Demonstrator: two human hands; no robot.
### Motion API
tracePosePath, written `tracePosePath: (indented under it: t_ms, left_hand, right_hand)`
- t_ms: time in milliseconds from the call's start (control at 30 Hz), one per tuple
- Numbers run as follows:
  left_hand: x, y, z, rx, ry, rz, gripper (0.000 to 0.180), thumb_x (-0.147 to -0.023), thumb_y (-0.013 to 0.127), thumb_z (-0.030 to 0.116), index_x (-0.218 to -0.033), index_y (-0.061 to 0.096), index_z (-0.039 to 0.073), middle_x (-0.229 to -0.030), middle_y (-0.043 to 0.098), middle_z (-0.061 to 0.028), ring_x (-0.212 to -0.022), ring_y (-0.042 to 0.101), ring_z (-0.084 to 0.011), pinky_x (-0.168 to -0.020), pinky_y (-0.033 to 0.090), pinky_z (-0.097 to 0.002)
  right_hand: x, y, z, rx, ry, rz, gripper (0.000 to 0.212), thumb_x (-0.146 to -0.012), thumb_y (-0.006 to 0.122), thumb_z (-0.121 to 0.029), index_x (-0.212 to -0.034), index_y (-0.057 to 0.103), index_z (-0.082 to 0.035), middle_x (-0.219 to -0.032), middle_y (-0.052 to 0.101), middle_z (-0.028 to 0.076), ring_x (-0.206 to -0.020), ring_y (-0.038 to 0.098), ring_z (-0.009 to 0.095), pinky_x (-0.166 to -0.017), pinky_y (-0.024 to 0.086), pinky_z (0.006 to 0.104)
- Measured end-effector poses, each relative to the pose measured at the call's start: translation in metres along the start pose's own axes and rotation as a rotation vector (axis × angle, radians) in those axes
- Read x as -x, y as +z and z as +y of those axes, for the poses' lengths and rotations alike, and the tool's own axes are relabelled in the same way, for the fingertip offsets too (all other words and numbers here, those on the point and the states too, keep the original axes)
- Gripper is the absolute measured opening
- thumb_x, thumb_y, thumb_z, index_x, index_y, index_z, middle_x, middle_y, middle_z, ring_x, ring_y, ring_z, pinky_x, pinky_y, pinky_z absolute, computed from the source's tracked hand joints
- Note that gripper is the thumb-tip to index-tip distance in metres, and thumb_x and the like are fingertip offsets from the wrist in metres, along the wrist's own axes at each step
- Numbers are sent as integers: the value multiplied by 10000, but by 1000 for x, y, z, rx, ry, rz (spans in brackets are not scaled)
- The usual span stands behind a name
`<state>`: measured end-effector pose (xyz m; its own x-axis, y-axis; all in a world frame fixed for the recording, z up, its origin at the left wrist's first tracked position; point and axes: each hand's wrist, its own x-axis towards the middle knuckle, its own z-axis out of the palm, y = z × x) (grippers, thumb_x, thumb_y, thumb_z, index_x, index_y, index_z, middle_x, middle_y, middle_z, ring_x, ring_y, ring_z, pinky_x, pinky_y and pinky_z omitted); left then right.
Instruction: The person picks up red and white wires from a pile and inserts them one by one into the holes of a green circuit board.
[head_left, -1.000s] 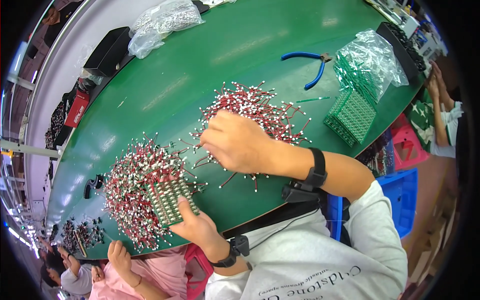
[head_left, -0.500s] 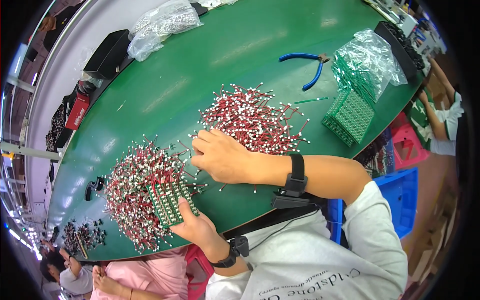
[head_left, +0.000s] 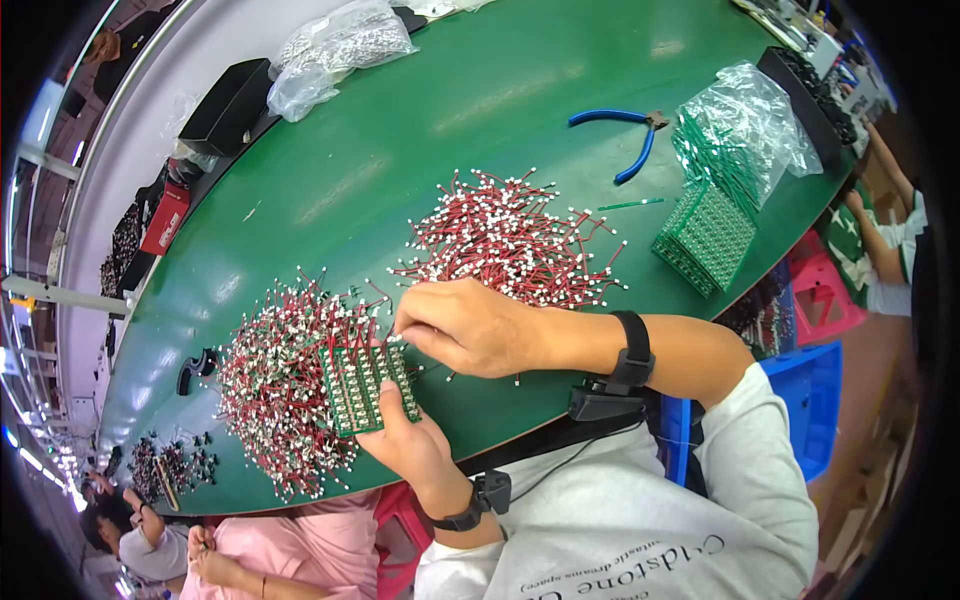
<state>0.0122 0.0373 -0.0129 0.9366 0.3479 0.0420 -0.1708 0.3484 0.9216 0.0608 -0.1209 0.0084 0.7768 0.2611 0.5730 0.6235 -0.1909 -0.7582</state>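
- L hand (head_left: 408,442): closed on lower edge of panel, thumb on top face; black wrist strap (head_left: 468,512)
- Green circuit-board panel (head_left: 362,396), 1 pc: in L hand, tilted, rows of white connectors on face, some red leads at upper edge; in view it overlaps R side of L pile
- R hand (head_left: 465,325): narrow, thumb & fingertips drawn together at panel's upper R corner; can't tell if a lead is pinched betw. them; black strap w/ dark module (head_left: 630,362) on wrist
- L pile (head_left: 270,390), lge: red leads, white ends, green bits mixed in; just L of panel
- Centre pile (head_left: 500,240): red leads w/ white ends, just beyond R hand
- Green boards, stacked (head_left: 722,240): R side of table, near clear plastic bag (head_left: 772,130)
- Green strip (head_left: 630,204), 1 pc: flat, betw. centre pile & stack
- Cutting pliers (head_left: 605,117), blue handles, spread: far side of strip
- Green table (head_left: 400,130): under all above
- Blue crate (head_left: 808,400): below table edge, R
- Co-worker in pink (head_left: 300,545): seated L, near edge
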Motion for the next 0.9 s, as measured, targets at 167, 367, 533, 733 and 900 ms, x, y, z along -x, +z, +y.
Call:
tracePosePath:
  t_ms: [167,367,533,733,900]
  left_hand:
    - [6,3,1,14,-28,-27,368,-851,483,-136,-1214,524,-93,-1144,621,-150,-1004,631,-219,-875,524,-332]
    - [10,4,0,11,2,-59,406,-849,497,-121,-1254,499,-93,-1217,594,-163,-1084,605,-231,-961,480,-345]
    - [12,6,1,37,2,-128,530,-774,480,-126,-1303,468,-100,-1327,538,-200,-1174,565,-255,-1028,430,-357]
    - [11,0,0,68,-16,-175,554,-701,475,-103,-1255,490,-103,-1216,578,-164,-1103,589,-230,-974,454,-325]
    - [14,0,-1,44,-29,-195,491,-697,467,-109,-1185,522,-99,-1089,600,-117,-987,598,-186,-890,464,-288]
  right_hand:
    - [13,12,-19,142,-145,-8,104,-809,645,-80,-862,571,-29,-762,553,105,-635,605,306,-534,502,394]
    - [17,20,-9,245,5,-26,101,-818,626,-89,-830,550,-23,-714,537,116,-594,593,326,-504,498,420]
    - [19,22,-3,215,-10,-63,98,-822,616,-71,-796,550,-4,-711,542,124,-611,600,328,-525,512,425]
    - [19,22,-4,200,-17,-75,91,-809,618,-62,-786,559,4,-723,549,126,-636,610,316,-530,518,417]
    - [21,21,-5,362,-41,-99,98,-805,618,-88,-814,565,-6,-744,565,113,-650,630,298,-531,525,396]
